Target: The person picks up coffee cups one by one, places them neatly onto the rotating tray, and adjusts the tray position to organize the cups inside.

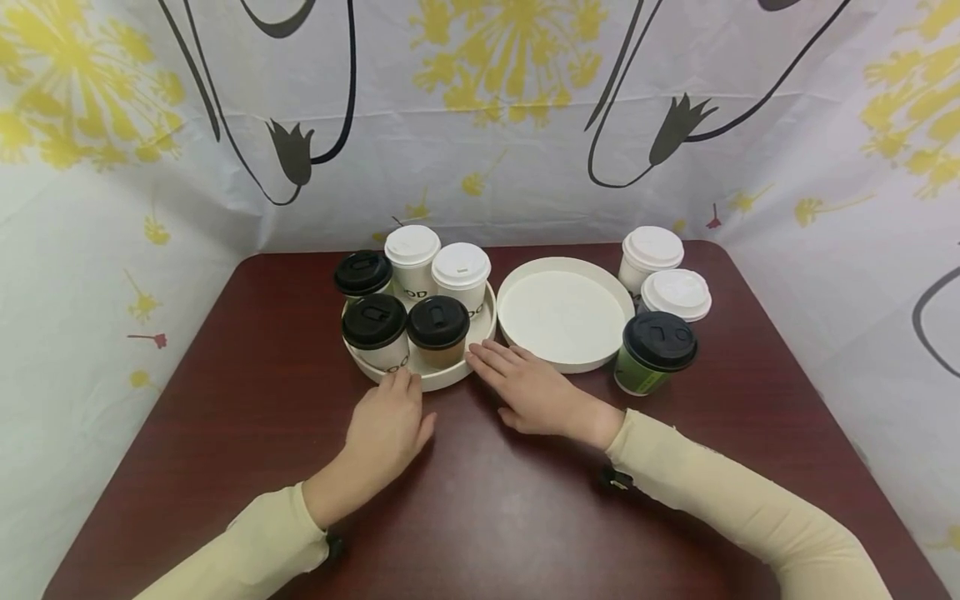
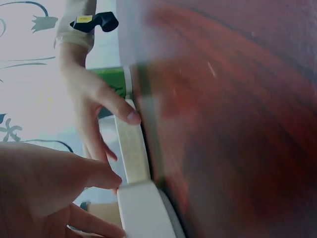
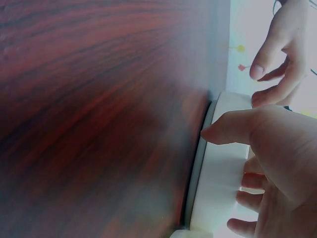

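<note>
On the left round white tray [image 1: 486, 321] stand three cups with black lids, a front-left cup [image 1: 375, 323], a brown-bodied cup [image 1: 438, 329] and a back-left cup [image 1: 363, 273], plus two white-lidded cups [image 1: 461, 271]. My left hand [image 1: 386, 421] touches the tray's front rim with its fingertips, thumb held apart. At the front right of that tray, my right hand [image 1: 543, 392] lies with straight fingers against the rim. In the right wrist view the tray wall [image 3: 218, 168] shows beside both hands. Neither hand is wrapped round a cup.
A second round white tray [image 1: 566, 312] with nothing on it stands right of the first. Beyond it are two white-lidded cups [image 1: 651, 250] and a green cup with a black lid [image 1: 658, 350]. Patterned cloth [image 1: 480, 183] rises behind the dark red table [image 1: 495, 517].
</note>
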Demonstrator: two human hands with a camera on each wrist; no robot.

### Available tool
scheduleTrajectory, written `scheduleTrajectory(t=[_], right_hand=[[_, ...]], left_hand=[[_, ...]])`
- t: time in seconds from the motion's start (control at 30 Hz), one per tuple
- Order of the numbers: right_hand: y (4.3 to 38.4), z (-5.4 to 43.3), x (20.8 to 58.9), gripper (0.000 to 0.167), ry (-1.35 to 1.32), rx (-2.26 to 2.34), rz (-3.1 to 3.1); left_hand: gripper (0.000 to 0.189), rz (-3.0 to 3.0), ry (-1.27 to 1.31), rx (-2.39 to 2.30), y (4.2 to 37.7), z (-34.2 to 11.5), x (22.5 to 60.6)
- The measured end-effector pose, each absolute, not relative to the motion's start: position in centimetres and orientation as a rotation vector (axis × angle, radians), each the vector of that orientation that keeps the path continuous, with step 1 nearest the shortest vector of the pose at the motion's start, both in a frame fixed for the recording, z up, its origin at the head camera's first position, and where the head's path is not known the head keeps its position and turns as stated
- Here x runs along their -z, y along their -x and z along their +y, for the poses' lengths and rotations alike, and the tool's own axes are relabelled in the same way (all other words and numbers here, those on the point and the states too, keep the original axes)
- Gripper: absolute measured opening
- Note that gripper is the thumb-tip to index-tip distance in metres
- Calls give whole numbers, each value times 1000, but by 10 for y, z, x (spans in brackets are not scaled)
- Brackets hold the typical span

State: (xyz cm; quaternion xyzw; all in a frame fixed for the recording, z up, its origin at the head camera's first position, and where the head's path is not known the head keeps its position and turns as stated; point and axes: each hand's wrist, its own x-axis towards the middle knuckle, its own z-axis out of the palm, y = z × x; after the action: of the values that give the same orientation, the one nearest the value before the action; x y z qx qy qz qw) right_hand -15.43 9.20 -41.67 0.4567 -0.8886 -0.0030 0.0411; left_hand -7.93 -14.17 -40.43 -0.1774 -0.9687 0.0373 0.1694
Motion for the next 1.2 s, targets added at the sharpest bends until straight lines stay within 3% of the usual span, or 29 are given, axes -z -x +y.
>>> scheduleTrajectory(t=[0.4, 1.2], right_hand=[[142, 82, 420, 90, -1454, -2, -2687], [159, 101, 416, 88, -1434, -106, -2736]], left_hand=[[61, -2733, 607, -119, 79, -121, 409], [49, -2596, 590, -144, 86, -141, 411]])
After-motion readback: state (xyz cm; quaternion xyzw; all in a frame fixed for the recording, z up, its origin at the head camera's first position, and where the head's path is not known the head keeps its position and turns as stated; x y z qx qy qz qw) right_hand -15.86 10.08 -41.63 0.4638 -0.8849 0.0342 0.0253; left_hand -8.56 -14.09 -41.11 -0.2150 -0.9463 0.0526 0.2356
